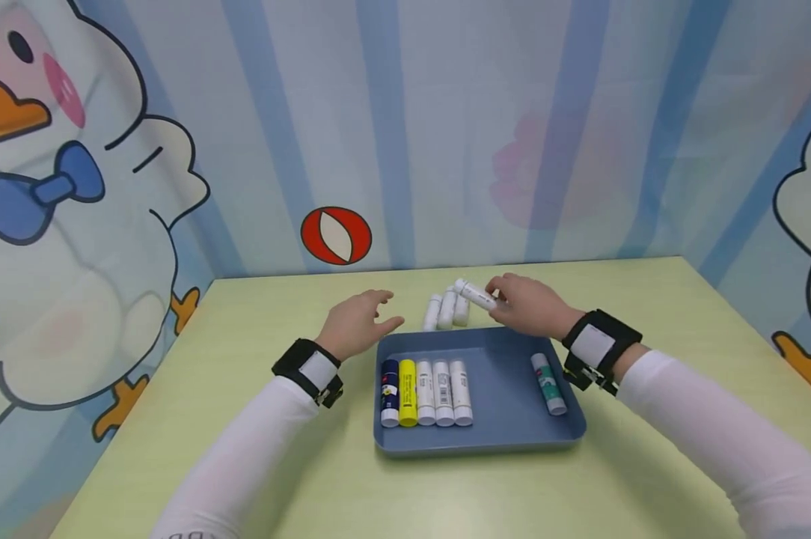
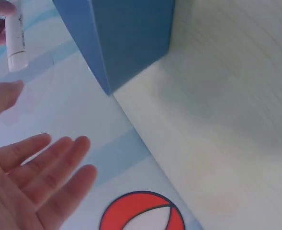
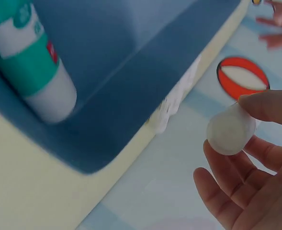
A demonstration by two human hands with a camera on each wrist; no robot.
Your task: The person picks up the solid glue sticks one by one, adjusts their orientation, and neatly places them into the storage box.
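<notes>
My right hand [image 1: 528, 305] pinches a white glue stick [image 1: 476, 293] between thumb and fingers, above the tray's far right side. In the right wrist view its round end [image 3: 229, 135] faces the camera. Palm visible in the left wrist view, my left hand [image 1: 357, 323] hovers off the tray's far left corner with nothing in it. Inside the blue-grey tray [image 1: 506, 442], a dark blue glue stick [image 1: 390, 393], a yellow one [image 1: 408, 393] and three white ones [image 1: 443, 393] lie side by side at the left. A green glue stick [image 1: 548, 384] lies slightly slanted at the right.
Behind the tray, several white glue sticks [image 1: 447, 308] lie together on the pale yellow table [image 1: 271, 307], partly overlapped by the held one. A printed curtain [image 1: 446, 150] with a duck and a red ball [image 1: 336, 235] rises along the table's far edge.
</notes>
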